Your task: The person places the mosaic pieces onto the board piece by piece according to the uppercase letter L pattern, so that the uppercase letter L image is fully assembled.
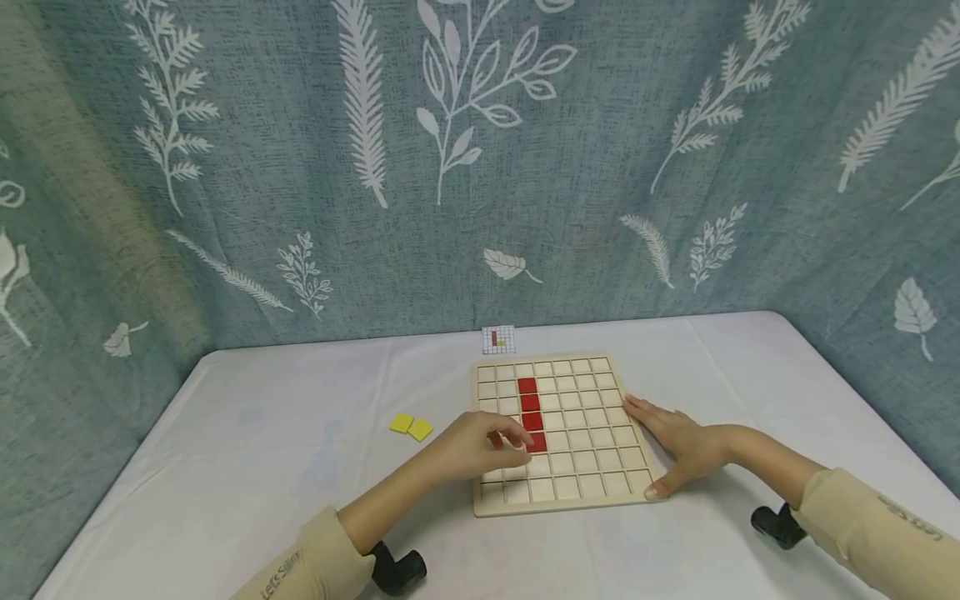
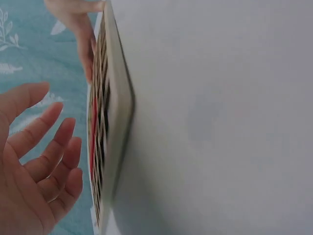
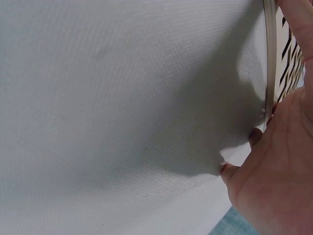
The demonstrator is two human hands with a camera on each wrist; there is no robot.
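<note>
A square wooden grid board lies on the table. Several red square tiles form a column in its cells. Over the board's left part, by the lowest red tile, is my left hand. Its fingers are loosely bent, and the left wrist view shows nothing between them. My right hand rests along the board's right edge, thumb at the near right corner and fingers stretched toward the far side. Two yellow square tiles lie on the cloth left of the board. My left hand hides some left cells.
A small printed card with a coloured grid pattern lies behind the board. White cloth covers the table, and a blue-green leaf-patterned curtain hangs behind it. Black devices sit at both wrists.
</note>
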